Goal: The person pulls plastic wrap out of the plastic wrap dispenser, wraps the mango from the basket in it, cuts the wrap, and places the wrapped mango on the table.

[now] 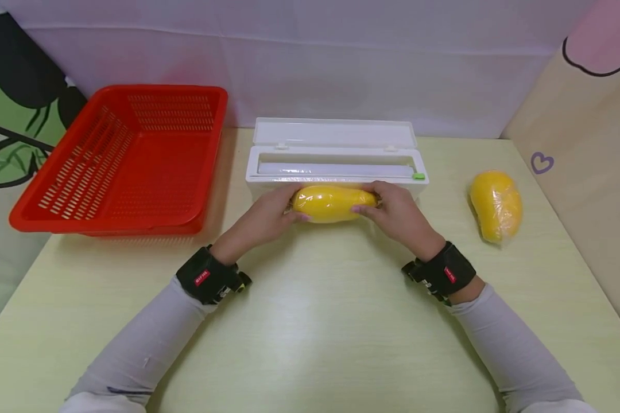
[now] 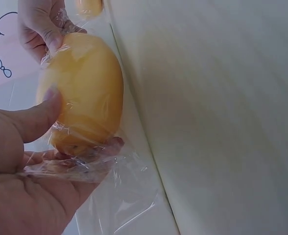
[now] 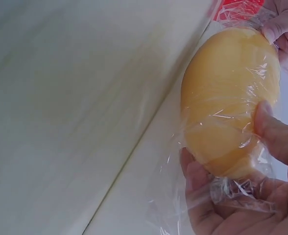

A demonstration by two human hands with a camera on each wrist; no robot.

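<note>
A yellow mango in clear cling film is held lengthwise between both hands, just in front of the white film dispenser. My left hand grips its left end, thumb on top and fingers beneath, as the left wrist view shows. The opposite end is gripped by my right hand the same way. Loose, crinkled cling film hangs past the mango's end over the left fingers, and more film bunches in the right palm. The dispenser's lid stands raised, with a film roll inside.
A red perforated basket stands at the left of the table. To the right lies another film-wrapped mango. A green slider sits at the dispenser's right front edge. Cloth-like walls rise behind and beside the table.
</note>
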